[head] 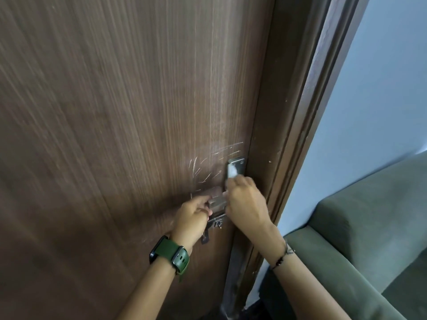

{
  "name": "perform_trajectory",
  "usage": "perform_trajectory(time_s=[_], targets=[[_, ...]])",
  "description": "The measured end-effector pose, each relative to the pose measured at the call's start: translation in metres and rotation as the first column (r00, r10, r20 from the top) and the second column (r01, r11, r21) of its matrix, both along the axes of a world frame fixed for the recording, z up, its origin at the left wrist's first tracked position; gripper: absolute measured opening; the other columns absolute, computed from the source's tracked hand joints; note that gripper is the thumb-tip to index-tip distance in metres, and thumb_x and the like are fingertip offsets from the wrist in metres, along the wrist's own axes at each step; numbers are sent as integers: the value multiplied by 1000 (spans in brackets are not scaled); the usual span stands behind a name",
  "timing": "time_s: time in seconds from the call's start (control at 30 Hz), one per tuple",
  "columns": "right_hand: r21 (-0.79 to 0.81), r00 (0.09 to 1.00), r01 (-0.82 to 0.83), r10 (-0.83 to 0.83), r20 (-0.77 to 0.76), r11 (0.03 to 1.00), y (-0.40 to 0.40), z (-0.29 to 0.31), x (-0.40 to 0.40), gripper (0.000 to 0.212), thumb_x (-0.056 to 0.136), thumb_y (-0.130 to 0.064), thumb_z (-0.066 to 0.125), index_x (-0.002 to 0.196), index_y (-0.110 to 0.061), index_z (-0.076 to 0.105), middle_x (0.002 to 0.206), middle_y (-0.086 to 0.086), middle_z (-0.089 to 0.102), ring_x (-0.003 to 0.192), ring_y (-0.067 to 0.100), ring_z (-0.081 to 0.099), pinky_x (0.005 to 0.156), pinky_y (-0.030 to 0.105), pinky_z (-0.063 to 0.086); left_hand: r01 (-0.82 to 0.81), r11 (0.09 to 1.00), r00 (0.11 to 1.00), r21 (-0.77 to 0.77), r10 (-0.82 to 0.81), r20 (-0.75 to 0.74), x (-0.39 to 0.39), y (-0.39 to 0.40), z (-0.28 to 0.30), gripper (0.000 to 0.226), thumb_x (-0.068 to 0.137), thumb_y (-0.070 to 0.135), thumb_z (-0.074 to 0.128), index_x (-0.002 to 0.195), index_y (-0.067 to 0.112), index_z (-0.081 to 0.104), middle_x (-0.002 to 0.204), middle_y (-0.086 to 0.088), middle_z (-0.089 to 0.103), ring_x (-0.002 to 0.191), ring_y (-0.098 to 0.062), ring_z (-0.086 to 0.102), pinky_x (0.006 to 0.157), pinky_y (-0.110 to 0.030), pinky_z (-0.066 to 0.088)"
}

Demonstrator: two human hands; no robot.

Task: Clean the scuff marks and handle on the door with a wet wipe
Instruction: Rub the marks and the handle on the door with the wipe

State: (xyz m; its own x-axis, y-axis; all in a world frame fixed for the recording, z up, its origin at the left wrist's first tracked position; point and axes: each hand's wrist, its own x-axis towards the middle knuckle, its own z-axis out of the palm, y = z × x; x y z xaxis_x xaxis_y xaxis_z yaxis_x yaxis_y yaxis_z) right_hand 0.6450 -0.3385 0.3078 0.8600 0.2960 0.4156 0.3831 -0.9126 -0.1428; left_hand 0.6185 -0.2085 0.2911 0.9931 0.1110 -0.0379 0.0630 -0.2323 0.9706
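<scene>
A brown wood-grain door [115, 135] fills most of the view. Pale scuff marks [208, 167] streak it just left of and above the metal handle plate [238, 161]. My right hand [247, 204] pinches a white wet wipe [231, 171] and holds it against the upper part of the plate. The silver handle lever [217, 200] sticks out to the left below, and my left hand [193, 215] grips its end. A green watch sits on my left wrist. Keys [212, 227] hang beneath the lever, partly hidden by my hands.
The dark door frame [288, 135] runs along the right of the door. Beyond it is a pale blue wall [381, 100] and a green sofa [369, 239] at the lower right, close to the frame.
</scene>
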Motion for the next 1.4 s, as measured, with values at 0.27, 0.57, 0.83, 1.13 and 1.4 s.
perform_trajectory(time_s=[0.27,0.57,0.83,1.13,1.4], targets=[[800,943,313,-269,-196,512,2,-28,-7,20,84,-9,64,68,-13,53,79,3,57,65,3,46,61,2,36,-120,865,925,488,-81,371,13,-24,9,32,88,10,47,118,9,57,121,-10,62,112,-25,54,95,-31,39],[943,956,293,-78,-284,158,-17,-42,-4,7,82,-13,68,83,-12,61,82,3,65,78,19,65,69,29,55,-181,452,957,873,-124,262,42,-52,-8,41,91,45,32,80,14,57,75,-10,71,65,-32,67,50,-29,36],[958,960,249,-168,-224,144,-5,-49,-1,21,85,-11,65,93,-29,57,86,-7,66,80,2,63,70,16,51,-342,638,888,690,-22,460,41,-58,-35,67,93,46,10,62,11,58,46,-6,63,35,-26,57,31,-27,46],[948,968,192,-209,-140,254,-4,-62,8,22,85,-9,64,94,-28,58,93,-12,64,89,-1,61,73,10,50,-367,747,859,555,43,510,52,-66,-62,65,94,46,14,65,8,58,49,-7,62,38,-23,56,34,-26,44],[916,985,95,-168,-31,389,3,-69,29,20,87,-8,62,103,-19,62,97,-5,61,92,4,58,79,14,48,-424,741,852,521,131,507,71,-66,-55,54,91,44,24,62,10,55,47,-4,59,38,-17,53,44,-16,34]])
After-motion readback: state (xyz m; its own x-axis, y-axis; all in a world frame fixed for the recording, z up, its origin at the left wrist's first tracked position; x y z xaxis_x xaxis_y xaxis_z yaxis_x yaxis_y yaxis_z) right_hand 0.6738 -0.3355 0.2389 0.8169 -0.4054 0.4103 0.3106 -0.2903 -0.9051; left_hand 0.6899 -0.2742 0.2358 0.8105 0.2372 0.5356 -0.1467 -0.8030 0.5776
